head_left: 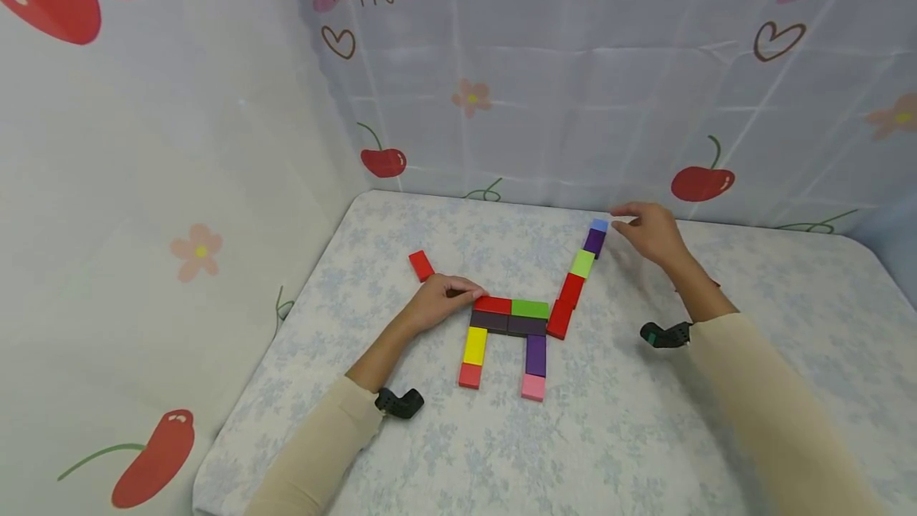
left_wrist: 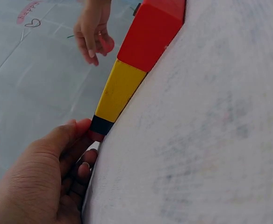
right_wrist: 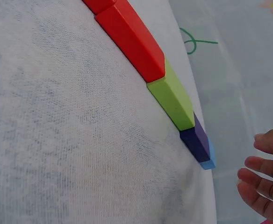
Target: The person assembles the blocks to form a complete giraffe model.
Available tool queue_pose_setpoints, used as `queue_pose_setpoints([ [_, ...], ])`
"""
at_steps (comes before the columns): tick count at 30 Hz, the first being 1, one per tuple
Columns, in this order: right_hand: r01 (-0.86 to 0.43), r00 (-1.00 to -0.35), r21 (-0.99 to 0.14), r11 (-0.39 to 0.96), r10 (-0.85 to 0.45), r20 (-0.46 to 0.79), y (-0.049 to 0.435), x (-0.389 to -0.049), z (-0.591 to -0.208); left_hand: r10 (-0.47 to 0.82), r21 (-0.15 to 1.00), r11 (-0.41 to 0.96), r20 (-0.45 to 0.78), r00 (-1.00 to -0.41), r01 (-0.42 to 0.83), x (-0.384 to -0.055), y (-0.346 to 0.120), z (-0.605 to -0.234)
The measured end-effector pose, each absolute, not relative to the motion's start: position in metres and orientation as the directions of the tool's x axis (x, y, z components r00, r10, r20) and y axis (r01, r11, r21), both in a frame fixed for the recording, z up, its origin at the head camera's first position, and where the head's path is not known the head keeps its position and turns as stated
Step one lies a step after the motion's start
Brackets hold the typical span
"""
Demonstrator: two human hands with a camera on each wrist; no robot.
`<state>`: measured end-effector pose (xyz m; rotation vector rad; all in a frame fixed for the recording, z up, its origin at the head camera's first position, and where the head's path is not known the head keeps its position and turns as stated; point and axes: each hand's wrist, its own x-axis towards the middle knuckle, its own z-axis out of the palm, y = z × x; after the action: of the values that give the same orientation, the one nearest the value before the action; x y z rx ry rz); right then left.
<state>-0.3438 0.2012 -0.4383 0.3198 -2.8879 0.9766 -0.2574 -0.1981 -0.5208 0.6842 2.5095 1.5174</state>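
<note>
Coloured blocks lie on the table in a joined figure. My left hand (head_left: 438, 302) has its fingertips at the left end of a red block (head_left: 494, 306), beside a green block (head_left: 530, 309) and above two dark blocks (head_left: 526, 326). My right hand (head_left: 650, 233) holds nothing, its fingers apart just right of a light blue block (head_left: 599, 224). That block tops a slanted row with a purple block (head_left: 595, 243), a light green block (head_left: 583, 264) and two red blocks (head_left: 560, 319). In the right wrist view, the fingers (right_wrist: 262, 163) stand apart from the row.
Below the dark blocks run a yellow block (head_left: 475, 345) over a red one (head_left: 470, 376), and a purple block (head_left: 536, 355) over a pink one (head_left: 533, 387). A lone red block (head_left: 421, 265) lies behind my left hand. Patterned curtains (head_left: 544, 86) border the table.
</note>
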Motion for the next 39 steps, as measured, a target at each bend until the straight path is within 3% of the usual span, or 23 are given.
queue_pose_setpoints([
  [8, -0.327, -0.942, -0.54, 0.776, -0.223, 0.25, 0.219, -0.31, -0.425, 0.443, 0.87, 0.378, 0.13, -0.887, 0.316, -0.258, -0.199, -0.521],
  [14, -0.331, -0.934, -0.504, 0.798, -0.203, 0.293, 0.241, -0.291, -0.422, 0.433, 0.883, 0.36, 0.127, -0.892, 0.3, -0.257, -0.197, -0.522],
  [22, -0.24, -0.964, -0.452, 0.859, -0.158, 0.213, 0.274, -0.268, -0.426, 0.396, 0.879, 0.392, 0.106, -0.912, 0.272, -0.257, -0.193, -0.523],
  [27, -0.2, -0.978, -0.333, 0.922, -0.21, 0.004, 0.295, -0.261, -0.423, 0.411, 0.88, 0.39, 0.097, -0.907, 0.271, -0.259, -0.196, -0.523],
  [31, -0.197, -0.956, -0.306, 0.932, -0.251, -0.15, 0.306, -0.26, -0.425, 0.424, 0.883, 0.374, 0.109, -0.899, 0.283, -0.259, -0.199, -0.524],
  [39, -0.223, -0.959, -0.39, 0.894, -0.274, -0.079, 0.31, -0.263, -0.441, 0.44, 0.875, 0.378, 0.118, -0.89, 0.303, -0.258, -0.201, -0.522],
])
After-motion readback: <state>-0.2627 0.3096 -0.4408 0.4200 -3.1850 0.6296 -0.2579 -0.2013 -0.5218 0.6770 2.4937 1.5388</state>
